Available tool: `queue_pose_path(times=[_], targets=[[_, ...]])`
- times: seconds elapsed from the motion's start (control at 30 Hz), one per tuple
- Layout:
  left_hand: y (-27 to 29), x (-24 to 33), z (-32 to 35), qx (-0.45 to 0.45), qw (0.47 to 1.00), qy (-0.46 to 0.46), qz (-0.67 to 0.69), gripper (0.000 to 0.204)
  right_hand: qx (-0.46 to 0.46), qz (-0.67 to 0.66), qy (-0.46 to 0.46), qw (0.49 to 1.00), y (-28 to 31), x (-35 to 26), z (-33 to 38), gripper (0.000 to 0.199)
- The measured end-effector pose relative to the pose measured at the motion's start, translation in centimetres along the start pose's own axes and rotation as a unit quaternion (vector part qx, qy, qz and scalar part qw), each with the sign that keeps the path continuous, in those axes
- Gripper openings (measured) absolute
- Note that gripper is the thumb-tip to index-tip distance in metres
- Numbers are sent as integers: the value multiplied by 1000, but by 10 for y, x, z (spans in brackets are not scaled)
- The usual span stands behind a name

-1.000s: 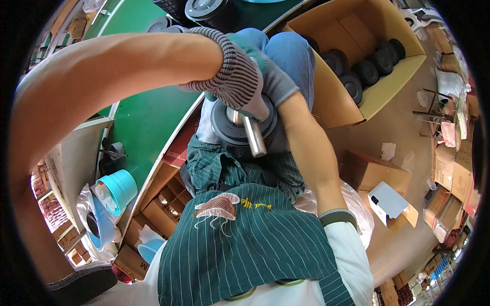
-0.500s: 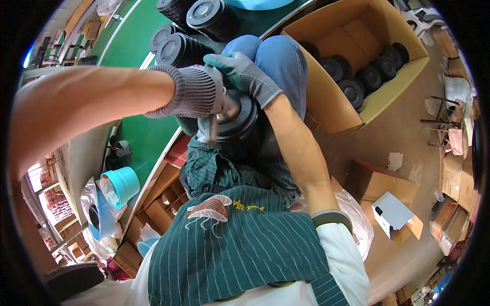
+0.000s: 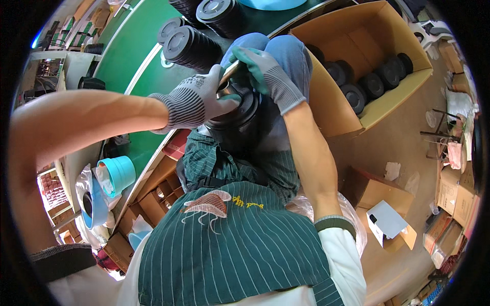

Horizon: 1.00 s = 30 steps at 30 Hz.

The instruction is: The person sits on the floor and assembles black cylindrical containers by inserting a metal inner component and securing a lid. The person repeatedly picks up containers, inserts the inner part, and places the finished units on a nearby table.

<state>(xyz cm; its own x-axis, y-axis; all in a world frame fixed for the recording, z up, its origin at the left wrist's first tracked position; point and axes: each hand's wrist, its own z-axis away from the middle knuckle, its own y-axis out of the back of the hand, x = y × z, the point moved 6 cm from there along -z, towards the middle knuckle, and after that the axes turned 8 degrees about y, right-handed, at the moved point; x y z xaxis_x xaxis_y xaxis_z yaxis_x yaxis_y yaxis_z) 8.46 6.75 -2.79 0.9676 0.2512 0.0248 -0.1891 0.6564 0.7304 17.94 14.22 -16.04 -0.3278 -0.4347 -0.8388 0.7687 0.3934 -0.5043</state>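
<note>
A stack of black round plastic pieces [image 3: 240,120] with rimmed tops stands between my knees. Over its top, my left hand [image 3: 206,97], in a grey and green work glove, is closed around a shiny brown roll that looks like tape [image 3: 223,92]. From the roll a brown strip [image 3: 232,70] runs up to my right hand [image 3: 258,69], also gloved, whose fingers are closed at the strip's end. My fingers hide part of the roll and the far side of the stack.
Several stacks of black round pieces [image 3: 191,48] rest on the green table [image 3: 145,84], near a blue basin [image 3: 273,4]. At right stands an open cardboard box [image 3: 326,99] holding more of them. Turquoise tubs [image 3: 120,173] are at left; a smaller carton [image 3: 383,194] lies on the floor.
My left hand has turned and shifted, and the roll has risen from the stack's near left edge to over its top. My right hand has lifted slightly and now meets the brown strip.
</note>
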Motion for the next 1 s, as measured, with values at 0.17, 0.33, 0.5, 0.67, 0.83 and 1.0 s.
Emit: queue_pose_path(times=[0.17,0.33,0.5,0.67,0.83,1.0], targets=[[4,-15,-18,-39,987,-147,-54,73,37,-90,50,994,13,-21,39,26],[5,-3,-32,-43,959,-265,93,61,107,-114,213,964,44,0,69,30],[2,15,-18,24,975,-220,-17,59,-24,-231,219,948,41,-12,65,37],[-1,11,-23,59,969,-239,-28,65,-155,-354,127,914,28,-22,44,49],[-4,9,-36,61,966,-250,-31,68,-166,-153,238,945,59,12,25,58],[1,12,-51,1,960,-277,-48,67,-70,-70,374,922,41,-11,59,50]])
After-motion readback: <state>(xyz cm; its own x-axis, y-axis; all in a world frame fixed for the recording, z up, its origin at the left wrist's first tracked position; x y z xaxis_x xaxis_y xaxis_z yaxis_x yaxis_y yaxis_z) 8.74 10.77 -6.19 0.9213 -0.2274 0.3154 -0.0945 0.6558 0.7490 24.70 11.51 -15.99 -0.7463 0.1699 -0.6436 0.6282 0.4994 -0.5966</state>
